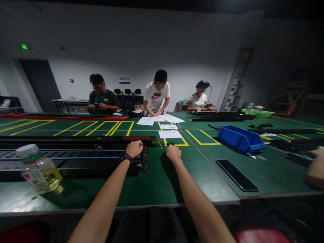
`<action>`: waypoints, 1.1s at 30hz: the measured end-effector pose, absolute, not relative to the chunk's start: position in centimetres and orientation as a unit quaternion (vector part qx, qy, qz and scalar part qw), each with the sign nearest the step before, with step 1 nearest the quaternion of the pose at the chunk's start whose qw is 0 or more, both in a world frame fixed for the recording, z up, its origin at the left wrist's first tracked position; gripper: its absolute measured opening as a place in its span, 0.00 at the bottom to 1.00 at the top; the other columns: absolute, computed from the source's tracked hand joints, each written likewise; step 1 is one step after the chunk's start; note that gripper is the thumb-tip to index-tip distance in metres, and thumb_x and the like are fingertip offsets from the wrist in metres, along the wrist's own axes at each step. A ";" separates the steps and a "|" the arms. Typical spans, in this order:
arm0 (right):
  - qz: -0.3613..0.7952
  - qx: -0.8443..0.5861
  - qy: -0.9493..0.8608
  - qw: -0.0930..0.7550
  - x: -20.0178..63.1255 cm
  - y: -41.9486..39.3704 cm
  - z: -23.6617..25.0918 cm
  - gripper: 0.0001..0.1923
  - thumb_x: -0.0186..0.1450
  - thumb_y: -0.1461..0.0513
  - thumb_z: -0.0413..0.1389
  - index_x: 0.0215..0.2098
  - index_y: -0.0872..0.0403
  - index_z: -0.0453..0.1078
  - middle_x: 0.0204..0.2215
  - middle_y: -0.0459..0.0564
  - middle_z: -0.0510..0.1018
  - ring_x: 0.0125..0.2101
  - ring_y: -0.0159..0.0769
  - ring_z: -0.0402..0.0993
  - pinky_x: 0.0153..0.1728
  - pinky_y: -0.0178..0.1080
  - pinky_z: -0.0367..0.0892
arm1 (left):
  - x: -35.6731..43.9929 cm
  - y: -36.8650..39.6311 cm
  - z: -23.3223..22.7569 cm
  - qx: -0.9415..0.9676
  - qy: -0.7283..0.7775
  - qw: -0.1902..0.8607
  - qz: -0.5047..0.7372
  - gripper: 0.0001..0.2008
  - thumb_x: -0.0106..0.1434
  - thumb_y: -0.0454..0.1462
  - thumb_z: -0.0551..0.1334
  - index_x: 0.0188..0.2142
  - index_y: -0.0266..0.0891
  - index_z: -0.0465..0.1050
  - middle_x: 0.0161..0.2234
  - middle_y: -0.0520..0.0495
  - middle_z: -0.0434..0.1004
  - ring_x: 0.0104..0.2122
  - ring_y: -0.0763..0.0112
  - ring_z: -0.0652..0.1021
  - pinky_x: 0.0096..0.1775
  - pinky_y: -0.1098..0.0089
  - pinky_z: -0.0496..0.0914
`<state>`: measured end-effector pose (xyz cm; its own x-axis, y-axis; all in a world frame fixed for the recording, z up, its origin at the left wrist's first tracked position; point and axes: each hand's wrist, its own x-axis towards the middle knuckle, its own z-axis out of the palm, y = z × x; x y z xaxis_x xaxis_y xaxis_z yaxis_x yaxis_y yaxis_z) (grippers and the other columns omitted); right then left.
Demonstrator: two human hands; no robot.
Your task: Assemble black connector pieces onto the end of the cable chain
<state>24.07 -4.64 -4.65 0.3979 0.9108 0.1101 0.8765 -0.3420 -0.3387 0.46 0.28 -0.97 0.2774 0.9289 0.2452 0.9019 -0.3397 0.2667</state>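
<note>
A phone (237, 175) lies near a blue bin (234, 139).

1. Beneath my left hand (134, 149) and right hand (173, 153) spreads a green worktop (199, 162) marked with yellow lines (202, 143).
2. Long black strips (76, 164) lie at and left of my left hand; nearer me, a bottle (37, 170).
3. Beyond my right hand: white sheets (170, 134).
4. Right of it: a blue bin (238, 140) and, nearer me, a flat black device (237, 174).

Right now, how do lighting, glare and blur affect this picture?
Head view: dim, darkest along top; pale glare on the shiny green tabletop at lower left; a dark shadow beneath the bare right hand; the long black rails look murky; a co-worker's bare arm at the right edge looks smeared.
</note>
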 end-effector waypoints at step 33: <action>0.048 -0.819 -0.547 0.166 24.1 -4.5 -4.8 0.22 0.75 0.61 0.45 0.57 0.61 0.75 0.54 0.70 0.78 0.58 0.55 0.73 0.53 0.53 0.68 | 0.4 0.6 -1.4 0.799 0.571 0.030 0.186 0.16 0.63 0.35 0.56 0.41 0.47 0.82 0.43 0.48 0.86 0.44 0.59 0.83 0.47 0.66 0.74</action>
